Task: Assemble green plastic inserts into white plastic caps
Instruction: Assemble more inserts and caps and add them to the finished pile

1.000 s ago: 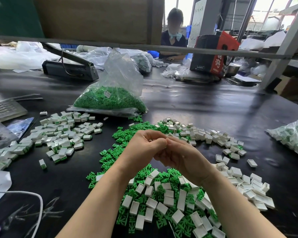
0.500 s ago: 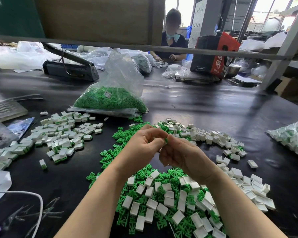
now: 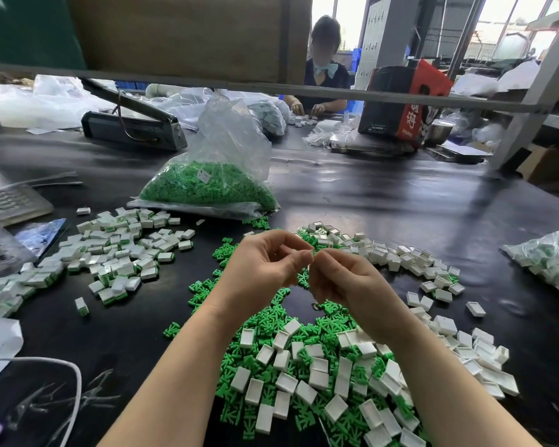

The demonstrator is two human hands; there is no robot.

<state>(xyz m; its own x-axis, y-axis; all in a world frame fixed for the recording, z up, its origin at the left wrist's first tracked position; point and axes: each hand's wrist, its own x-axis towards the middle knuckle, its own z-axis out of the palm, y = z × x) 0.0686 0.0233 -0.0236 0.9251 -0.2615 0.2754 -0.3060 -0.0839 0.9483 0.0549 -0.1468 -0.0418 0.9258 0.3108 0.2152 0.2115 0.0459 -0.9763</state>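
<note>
My left hand (image 3: 265,264) and my right hand (image 3: 347,283) meet fingertip to fingertip above the black table (image 3: 400,201). Together they pinch a small part (image 3: 306,252) between them. Only a white sliver of it shows, the rest is hidden by my fingers. Below my wrists lies a mixed heap of loose green inserts (image 3: 262,321) and empty white caps (image 3: 286,382). More white caps (image 3: 397,256) spread in an arc to the right. A pile of white caps with green showing (image 3: 110,253) lies to the left.
A clear bag of green inserts (image 3: 207,185) stands behind the piles, and another bag of parts (image 3: 551,259) lies at the right edge. A heat sealer (image 3: 133,127) and keyboard (image 3: 4,201) sit at left; a white cable (image 3: 73,379) lies near left. A person (image 3: 323,69) works opposite, beside a red-black box (image 3: 404,101).
My hands have opened up slightly from a tight clasp and now meet only at the fingertips. The green piece seen between them half a second ago is now hidden.
</note>
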